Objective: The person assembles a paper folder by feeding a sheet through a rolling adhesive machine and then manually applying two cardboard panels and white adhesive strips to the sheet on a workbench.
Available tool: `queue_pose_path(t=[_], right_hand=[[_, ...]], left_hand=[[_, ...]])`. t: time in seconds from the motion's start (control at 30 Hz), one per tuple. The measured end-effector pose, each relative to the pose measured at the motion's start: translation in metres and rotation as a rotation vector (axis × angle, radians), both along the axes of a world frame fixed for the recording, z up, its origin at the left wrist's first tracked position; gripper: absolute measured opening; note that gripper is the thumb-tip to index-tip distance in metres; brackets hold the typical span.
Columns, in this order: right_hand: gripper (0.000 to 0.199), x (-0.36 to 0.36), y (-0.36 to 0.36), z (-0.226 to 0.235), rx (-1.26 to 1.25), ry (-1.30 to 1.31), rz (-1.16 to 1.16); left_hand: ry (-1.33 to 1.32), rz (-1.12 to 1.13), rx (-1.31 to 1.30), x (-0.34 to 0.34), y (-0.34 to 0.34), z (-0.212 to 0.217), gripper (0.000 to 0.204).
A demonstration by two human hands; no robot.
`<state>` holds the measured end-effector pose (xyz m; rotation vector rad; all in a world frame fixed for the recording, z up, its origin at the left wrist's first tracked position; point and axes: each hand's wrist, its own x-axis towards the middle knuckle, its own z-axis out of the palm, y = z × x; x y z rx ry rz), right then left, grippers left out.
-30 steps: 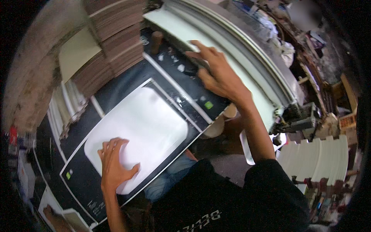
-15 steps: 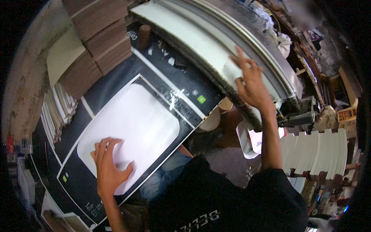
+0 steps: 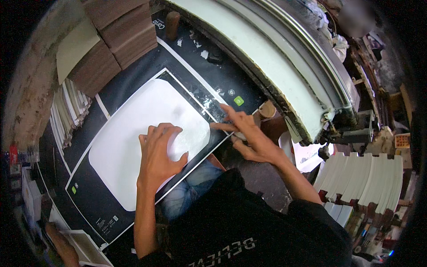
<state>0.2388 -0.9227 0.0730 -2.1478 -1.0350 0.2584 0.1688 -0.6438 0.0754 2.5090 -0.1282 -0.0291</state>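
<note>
A white sheet with cut-off corners lies flat on a black printed work surface. My left hand rests over its near part, fingers curved and thumb spread apart, holding nothing that I can see. By the sheet's right-hand end is my right hand, fingers stretched and spread, the fingertips close to that edge. Whether they touch the sheet I cannot tell. Behind, a long machine with a pale bed and metal rollers runs from the top toward the right.
Brown board stacks stand at the far left, beside a pile of thin sheets. A wooden peg rises near the machine. Pale slotted boards are stacked at the right. Another person's hand shows at the lower left.
My right hand has come off the machine's pale bed, down and left to the sheet's end. A white piece under it there is gone from the bed. My left hand has shifted right.
</note>
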Motion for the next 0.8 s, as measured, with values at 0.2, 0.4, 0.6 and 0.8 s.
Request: queue_pose_path(t=[0.2, 0.4, 0.6, 0.8], right_hand=[[0.091, 0.001, 0.015, -0.023, -0.066, -0.03, 0.051], [0.088, -0.005, 0.012, -0.02, -0.142, -0.092, 0.078], [0.086, 0.004, 0.006, -0.03, -0.135, -0.145, 0.043], [0.086, -0.01, 0.023, -0.02, -0.006, -0.01, 0.087]], left_hand=[[-0.005, 0.019, 0.001, -0.002, 0.001, 0.0, 0.052], [-0.006, 0.028, 0.008, -0.002, 0.002, 0.0, 0.052], [-0.006, 0.001, 0.001, 0.005, -0.006, -0.003, 0.052], [-0.04, 0.026, -0.044, -0.005, 0.008, -0.006, 0.054]])
